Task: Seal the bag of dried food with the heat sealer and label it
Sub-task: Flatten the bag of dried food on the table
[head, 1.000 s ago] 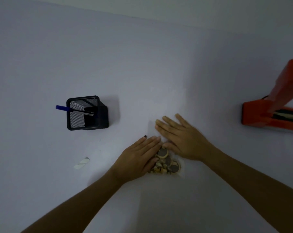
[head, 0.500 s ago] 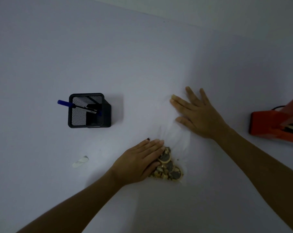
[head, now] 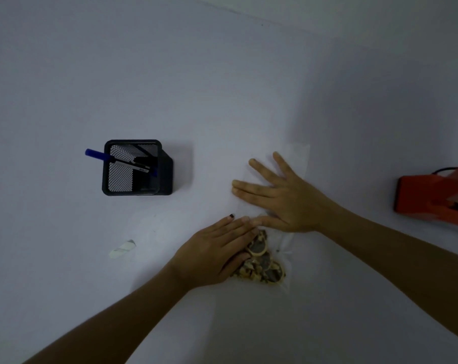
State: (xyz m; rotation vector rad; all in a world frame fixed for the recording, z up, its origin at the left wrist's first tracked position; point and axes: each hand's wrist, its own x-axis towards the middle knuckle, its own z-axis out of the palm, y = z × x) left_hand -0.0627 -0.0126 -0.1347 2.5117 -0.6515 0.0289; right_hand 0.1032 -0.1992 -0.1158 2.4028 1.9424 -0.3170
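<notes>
A clear plastic bag (head: 297,158) lies flat on the white table, with dried food slices (head: 262,264) bunched at its near end. My left hand (head: 214,253) rests flat on the food end, fingers straight. My right hand (head: 277,195) lies spread, palm down, on the empty upper part of the bag. The thumb of my right hand touches the fingertips of my left. The orange heat sealer (head: 432,198) sits at the right edge, its arm raised, partly out of view. A small white label (head: 123,249) lies on the table to the left.
A black mesh pen holder (head: 136,168) with a blue pen (head: 96,155) and another marker stands at the left. A black cable runs behind the sealer. The table meets a pale wall at the far top.
My right hand slid from the food end up along the bag, away from me, flattening the plastic, then spread wider over it. My left hand stayed on the food.
</notes>
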